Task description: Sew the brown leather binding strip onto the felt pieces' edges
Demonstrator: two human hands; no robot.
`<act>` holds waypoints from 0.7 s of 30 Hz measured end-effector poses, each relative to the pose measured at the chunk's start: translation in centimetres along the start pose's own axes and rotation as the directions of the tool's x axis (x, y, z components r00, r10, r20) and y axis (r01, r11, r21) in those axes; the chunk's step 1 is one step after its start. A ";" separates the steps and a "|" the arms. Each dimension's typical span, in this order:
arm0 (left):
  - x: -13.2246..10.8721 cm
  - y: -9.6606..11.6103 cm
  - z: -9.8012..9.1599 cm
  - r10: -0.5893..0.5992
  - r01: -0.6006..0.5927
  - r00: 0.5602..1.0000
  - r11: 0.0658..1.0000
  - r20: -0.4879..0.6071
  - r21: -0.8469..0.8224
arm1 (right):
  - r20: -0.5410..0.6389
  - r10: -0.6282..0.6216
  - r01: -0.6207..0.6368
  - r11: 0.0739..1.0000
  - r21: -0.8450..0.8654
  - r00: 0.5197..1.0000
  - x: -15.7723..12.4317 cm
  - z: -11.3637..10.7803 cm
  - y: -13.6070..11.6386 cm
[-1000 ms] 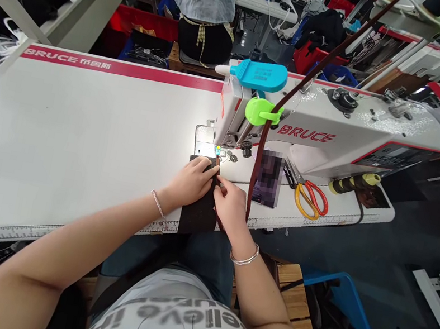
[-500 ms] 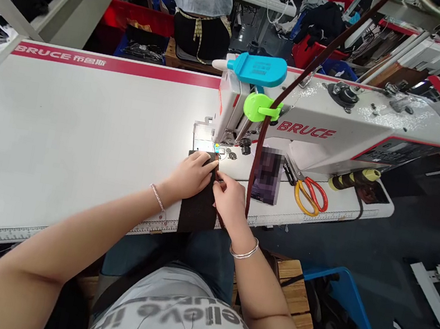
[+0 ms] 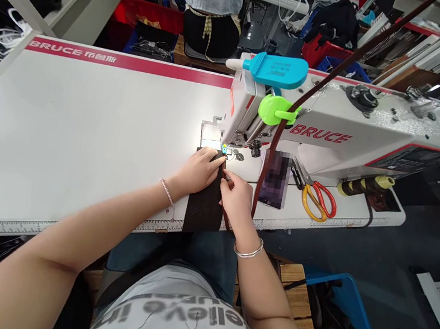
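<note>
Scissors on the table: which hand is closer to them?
Right. The right hand is left of the scissors, across the hanging brown strap; the left hand is farther left, on the dark cloth.

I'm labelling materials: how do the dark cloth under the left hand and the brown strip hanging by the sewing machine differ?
The dark cloth is a broad panel; the brown strip is narrow. The dark cloth looks nearly black, the brown strip redder. The dark cloth lies flat beneath the left hand, while the brown strip hangs down in front of the sewing machine. Both reach the front edge of the table.
</note>
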State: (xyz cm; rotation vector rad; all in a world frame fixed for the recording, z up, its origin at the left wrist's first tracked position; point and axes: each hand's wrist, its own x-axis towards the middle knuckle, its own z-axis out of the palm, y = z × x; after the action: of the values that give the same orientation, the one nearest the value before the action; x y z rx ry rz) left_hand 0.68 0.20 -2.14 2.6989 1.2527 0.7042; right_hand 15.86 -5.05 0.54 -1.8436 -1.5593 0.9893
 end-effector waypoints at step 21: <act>-0.3 0.6 -0.9 -0.032 0.029 0.997 0.999 0.074 0.038 | 0.023 0.053 -0.055 0.992 0.114 0.998 -0.2 -0.2 -0.2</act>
State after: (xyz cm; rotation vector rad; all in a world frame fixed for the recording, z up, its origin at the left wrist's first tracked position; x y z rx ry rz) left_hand 0.50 -0.52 -1.36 2.7017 1.2988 0.5764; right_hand 15.90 -5.16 0.80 -1.8096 -1.4398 1.1018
